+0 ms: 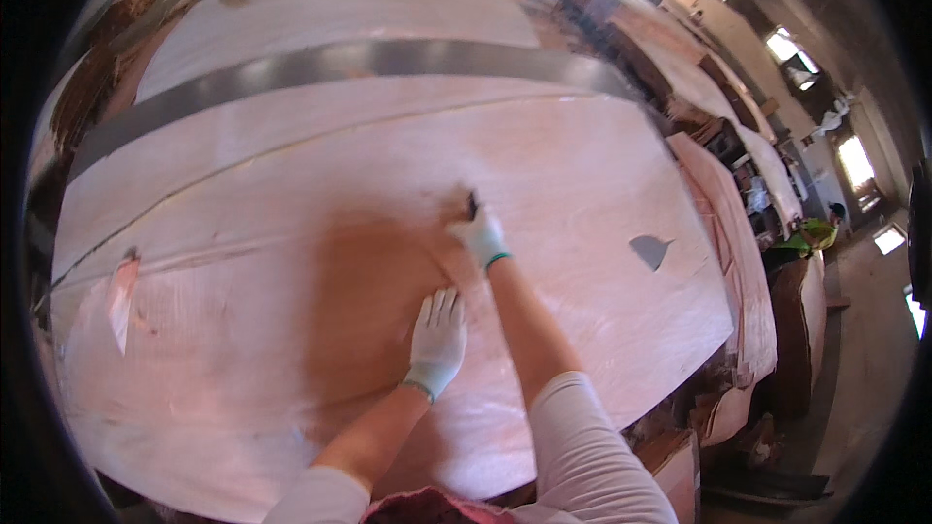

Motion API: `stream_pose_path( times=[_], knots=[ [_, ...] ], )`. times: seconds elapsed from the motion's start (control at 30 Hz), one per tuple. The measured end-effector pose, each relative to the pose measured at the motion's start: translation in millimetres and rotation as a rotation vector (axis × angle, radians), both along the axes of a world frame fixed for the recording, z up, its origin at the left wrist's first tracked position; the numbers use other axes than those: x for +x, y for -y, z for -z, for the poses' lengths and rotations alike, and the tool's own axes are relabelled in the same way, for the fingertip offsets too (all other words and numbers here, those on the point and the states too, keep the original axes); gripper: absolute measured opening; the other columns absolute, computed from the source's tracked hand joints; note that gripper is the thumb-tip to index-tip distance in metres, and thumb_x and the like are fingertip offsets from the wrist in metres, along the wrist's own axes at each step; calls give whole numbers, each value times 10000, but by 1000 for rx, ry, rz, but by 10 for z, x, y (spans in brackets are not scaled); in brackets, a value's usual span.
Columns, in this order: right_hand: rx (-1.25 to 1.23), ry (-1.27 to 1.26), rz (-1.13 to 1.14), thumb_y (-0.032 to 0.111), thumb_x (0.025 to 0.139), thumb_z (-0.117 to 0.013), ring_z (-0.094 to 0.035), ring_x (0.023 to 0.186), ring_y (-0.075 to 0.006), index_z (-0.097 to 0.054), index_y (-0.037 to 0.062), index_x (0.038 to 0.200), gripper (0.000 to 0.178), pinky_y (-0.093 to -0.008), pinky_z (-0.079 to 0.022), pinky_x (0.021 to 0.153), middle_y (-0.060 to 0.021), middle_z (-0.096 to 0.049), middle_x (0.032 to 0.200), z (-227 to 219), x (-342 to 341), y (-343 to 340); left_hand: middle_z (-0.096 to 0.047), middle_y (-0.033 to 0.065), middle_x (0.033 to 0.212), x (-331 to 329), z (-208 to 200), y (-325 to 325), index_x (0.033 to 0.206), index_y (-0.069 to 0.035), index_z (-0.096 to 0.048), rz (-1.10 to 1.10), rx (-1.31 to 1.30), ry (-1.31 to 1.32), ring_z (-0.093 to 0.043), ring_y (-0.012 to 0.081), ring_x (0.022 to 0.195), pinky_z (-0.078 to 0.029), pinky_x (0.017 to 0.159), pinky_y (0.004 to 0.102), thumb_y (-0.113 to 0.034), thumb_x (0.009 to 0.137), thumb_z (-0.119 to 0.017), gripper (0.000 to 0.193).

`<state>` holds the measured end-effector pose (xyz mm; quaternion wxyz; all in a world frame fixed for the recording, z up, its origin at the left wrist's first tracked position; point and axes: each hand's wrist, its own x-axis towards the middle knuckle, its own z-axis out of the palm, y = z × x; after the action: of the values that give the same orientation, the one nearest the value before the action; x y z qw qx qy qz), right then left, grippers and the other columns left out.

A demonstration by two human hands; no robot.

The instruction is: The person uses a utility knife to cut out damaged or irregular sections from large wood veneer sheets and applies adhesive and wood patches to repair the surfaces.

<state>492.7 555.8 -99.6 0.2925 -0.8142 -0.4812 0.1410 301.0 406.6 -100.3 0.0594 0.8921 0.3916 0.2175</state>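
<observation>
A large pinkish wood veneer sheet point(582, 165) spreads out in front of me. My left hand point(439, 342), in a white glove with a green cuff, lies flat on the sheet with its fingers stretched forward. Farther ahead and slightly right, my right hand point(481, 235), gloved the same way, is closed around a small dark tool point(473, 205); its exact kind is too small to make out. The tool is at the sheet's surface. A torn sliver of veneer point(123, 299) sticks up at the left, and a dark grey patch point(650, 251) shows at the right.
A long grey metal strip point(388, 58) crosses the far part of the sheet, and a thin dark seam runs on its near side. More veneer stacks point(680, 68) with ragged edges stand along the right. Bright windows point(856, 160) open in the wall beyond.
</observation>
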Motion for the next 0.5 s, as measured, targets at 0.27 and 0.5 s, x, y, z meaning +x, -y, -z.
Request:
stream_pose_path(
  times=[0.27,0.5],
  knots=[
    [-105,194,-114,236,789,-684,-641,910,-377,-601,73,1010,287,-459,-527,783,-174,-628,1046,-460,-371,120,-498,173,1390,-75,13,-5,1299,9,-516,-31,11,-53,-423,315,1325,-253,1149,445,-231,908,-515,459],
    [276,494,-199,261,833,-665,-622,723,-329,-592,112,959,208,-453,-497,608,-117,-579,860,-1250,-1093,1445,-494,180,1396,-143,22,33,1308,9,-511,-48,-11,-93,-422,319,1330,-237,1161,433,-211,905,-497,459]
  ],
)
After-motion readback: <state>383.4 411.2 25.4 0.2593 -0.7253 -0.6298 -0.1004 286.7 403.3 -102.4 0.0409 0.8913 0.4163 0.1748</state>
